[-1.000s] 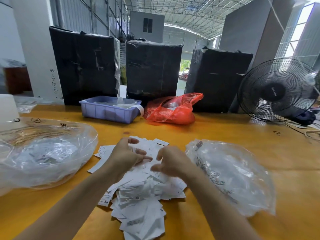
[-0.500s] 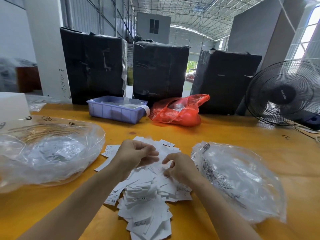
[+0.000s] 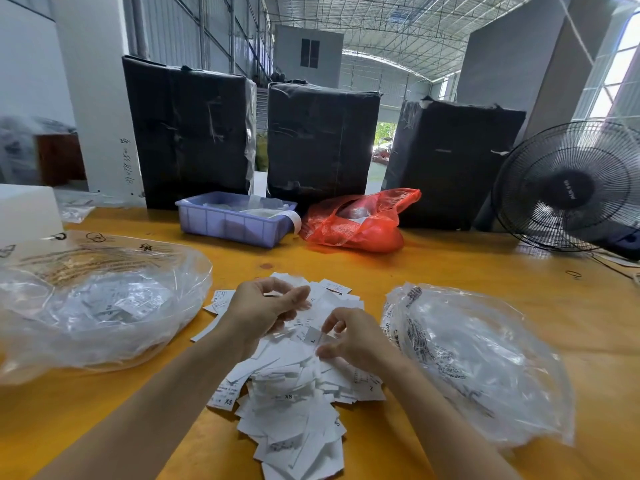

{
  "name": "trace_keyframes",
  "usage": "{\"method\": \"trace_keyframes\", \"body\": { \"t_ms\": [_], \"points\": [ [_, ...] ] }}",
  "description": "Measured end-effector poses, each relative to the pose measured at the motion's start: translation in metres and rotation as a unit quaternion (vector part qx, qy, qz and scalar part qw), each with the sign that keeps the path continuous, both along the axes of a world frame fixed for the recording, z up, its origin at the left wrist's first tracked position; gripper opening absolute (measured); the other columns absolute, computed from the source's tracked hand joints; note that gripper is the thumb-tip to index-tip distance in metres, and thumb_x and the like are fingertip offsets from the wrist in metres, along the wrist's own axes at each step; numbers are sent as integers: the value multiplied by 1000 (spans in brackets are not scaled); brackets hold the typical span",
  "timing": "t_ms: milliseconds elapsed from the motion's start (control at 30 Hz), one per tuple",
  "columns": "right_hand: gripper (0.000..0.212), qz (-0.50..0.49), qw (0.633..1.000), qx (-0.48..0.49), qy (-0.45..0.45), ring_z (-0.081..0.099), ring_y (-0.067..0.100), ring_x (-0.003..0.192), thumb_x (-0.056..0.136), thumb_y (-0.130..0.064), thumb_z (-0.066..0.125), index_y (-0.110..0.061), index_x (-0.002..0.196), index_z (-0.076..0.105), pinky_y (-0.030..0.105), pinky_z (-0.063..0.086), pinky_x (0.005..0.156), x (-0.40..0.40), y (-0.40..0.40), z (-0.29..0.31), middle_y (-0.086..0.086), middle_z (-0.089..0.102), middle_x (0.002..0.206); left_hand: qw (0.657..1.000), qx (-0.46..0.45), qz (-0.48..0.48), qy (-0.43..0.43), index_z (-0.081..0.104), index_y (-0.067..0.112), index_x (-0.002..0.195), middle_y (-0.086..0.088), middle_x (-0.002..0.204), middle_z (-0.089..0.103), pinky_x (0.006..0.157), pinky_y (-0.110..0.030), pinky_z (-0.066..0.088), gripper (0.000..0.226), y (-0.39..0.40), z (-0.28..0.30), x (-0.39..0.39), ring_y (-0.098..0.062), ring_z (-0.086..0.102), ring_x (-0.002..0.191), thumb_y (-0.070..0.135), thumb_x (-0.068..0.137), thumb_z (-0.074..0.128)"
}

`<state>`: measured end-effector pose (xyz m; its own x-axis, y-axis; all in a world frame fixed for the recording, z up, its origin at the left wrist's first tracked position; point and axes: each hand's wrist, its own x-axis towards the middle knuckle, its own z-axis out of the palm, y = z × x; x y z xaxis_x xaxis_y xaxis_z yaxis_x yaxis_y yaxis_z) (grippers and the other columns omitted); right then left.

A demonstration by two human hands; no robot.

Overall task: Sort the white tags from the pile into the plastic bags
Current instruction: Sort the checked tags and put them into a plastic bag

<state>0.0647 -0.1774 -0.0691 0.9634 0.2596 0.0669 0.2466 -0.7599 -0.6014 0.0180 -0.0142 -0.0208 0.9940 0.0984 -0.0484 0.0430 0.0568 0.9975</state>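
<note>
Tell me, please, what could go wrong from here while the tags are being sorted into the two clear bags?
1. The black standing fan faces the table; if it runs, its draught might scatter the loose pile of white paper tags.
2. The right hand pinches a tag marked L while XS tags lie beside it, so a size could land in the wrong clear plastic bag.
3. Near-edge tags might slide off the yellow table.
</note>
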Motion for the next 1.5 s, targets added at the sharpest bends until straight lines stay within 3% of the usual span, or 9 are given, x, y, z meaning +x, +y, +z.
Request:
{"method": "trace_keyframes", "body": {
  "t_ms": [167,267,367,467,600,733,1100,1233,1500],
  "points": [
    [20,-15,998,34,-45,52,13,86,78,-23,74,-24,69,56,25,42,65,-1,2,2,-7,54,88,996,-84,-3,27,49,8,96,-12,70,71,50,-23,51,42,0,-1,4,-15,66,55,-13,69,73],
    [5,-43,983,160,-77,62,27,79,85,-13,66,-10,87,63,36,52,67,-2,2,13,10,66,81,996,-86,1,25,49,10,97,-13,88,69,59,-28,49,44,0,-2,6,-20,64,73,-20,70,68],
    [14,-46,960,258,-95,65,41,66,89,1,52,-8,95,60,34,54,52,-9,1,24,25,66,78,994,-105,3,16,55,8,97,-13,95,66,60,-26,49,40,0,-4,8,-20,64,80,-20,71,66],
    [19,-5,948,319,-12,62,24,54,88,2,50,1,82,68,34,53,54,-14,3,33,14,64,76,992,-126,9,-1,58,6,96,-12,91,68,57,-22,51,35,-1,-6,9,-18,65,78,-19,72,66],
    [42,68,936,335,90,57,15,61,77,-42,68,-1,83,72,25,44,57,-18,7,36,7,64,73,987,-153,30,-27,59,3,92,-14,89,65,54,-16,53,32,-4,-9,10,-19,64,79,-16,68,68],
    [19,59,917,391,57,55,10,56,78,-19,74,0,80,72,19,44,53,-16,8,35,5,65,66,990,-140,13,-29,61,1,87,-9,78,65,55,-14,53,24,-3,-12,12,-14,66,68,-14,69,70],
    [9,62,929,362,53,57,10,55,79,-12,74,-3,77,72,21,44,52,-16,6,37,7,67,67,998,-1,-48,-28,63,3,91,-17,92,68,65,-23,57,37,-2,-14,7,-21,67,79,-6,60,80],
    [10,71,960,272,1,50,1,50,76,-10,76,-6,68,71,16,40,50,-16,5,41,1,61,59,992,96,-75,-30,71,16,89,0,84,74,67,-25,50,40,0,-12,4,-7,68,77,34,55,82],
    [11,102,978,181,-36,54,13,61,73,-7,79,1,75,72,31,47,62,-18,7,45,8,62,63,995,77,-57,-40,75,13,75,-3,71,73,61,-23,41,29,0,-13,3,-9,59,63,34,56,77]
  ]
}}
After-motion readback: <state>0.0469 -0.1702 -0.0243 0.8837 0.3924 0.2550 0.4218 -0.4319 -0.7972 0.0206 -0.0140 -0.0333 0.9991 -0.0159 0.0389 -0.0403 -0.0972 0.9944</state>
